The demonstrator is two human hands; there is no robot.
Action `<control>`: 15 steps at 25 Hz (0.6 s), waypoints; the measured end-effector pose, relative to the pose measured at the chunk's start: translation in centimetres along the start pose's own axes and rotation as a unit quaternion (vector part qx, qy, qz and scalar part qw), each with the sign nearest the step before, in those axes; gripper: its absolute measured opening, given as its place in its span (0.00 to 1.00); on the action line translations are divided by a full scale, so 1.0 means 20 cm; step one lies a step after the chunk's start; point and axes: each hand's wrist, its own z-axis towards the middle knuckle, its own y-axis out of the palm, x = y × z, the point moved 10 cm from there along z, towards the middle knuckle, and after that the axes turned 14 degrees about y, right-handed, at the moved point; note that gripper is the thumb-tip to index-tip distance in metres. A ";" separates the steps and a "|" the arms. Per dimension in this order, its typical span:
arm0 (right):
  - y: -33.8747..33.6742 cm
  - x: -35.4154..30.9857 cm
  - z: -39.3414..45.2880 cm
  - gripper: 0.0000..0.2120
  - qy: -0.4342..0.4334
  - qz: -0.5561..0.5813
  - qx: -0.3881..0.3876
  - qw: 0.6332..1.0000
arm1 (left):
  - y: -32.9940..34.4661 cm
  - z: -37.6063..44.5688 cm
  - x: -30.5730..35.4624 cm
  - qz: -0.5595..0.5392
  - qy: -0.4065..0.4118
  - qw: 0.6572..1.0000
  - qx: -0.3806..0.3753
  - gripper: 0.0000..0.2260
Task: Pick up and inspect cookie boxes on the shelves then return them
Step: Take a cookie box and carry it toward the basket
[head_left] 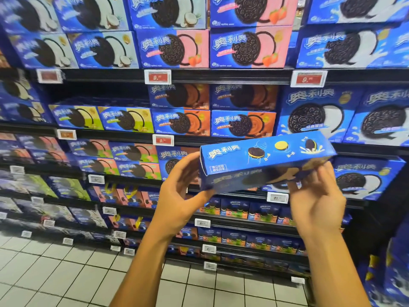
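My left hand (177,193) and right hand (316,200) grasp the tilted blue Oreo box (263,160) only by its ends, so loosening either fingertip grip could drop it to the tiled floor (66,275).

Both bare arms reached up from the bottom of the view, toward twelve o'clock. The left hand (179,191) was at about nine o'clock from the right hand (316,196), and they were well apart. The left palm faced toward three o'clock, with the thumb up near twelve and the fingers curled in. The right hand showed its back, and its fingers (318,171) pointed up toward eleven o'clock, bent at the tips. Both wrists were bent back a little.
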 end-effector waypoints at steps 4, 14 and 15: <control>0.04 -0.06 -0.03 0.16 -0.017 0.000 -0.019 1.000 | -0.03 0.03 0.02 0.029 0.001 0.999 -0.015 0.28; 0.11 -0.06 -0.09 0.19 -0.020 -0.003 -0.015 1.000 | -0.06 0.08 0.09 0.036 0.021 0.999 -0.008 0.31; 0.11 -0.06 -0.08 0.18 -0.023 0.006 -0.020 1.000 | -0.05 0.07 0.08 0.031 0.017 0.999 -0.006 0.29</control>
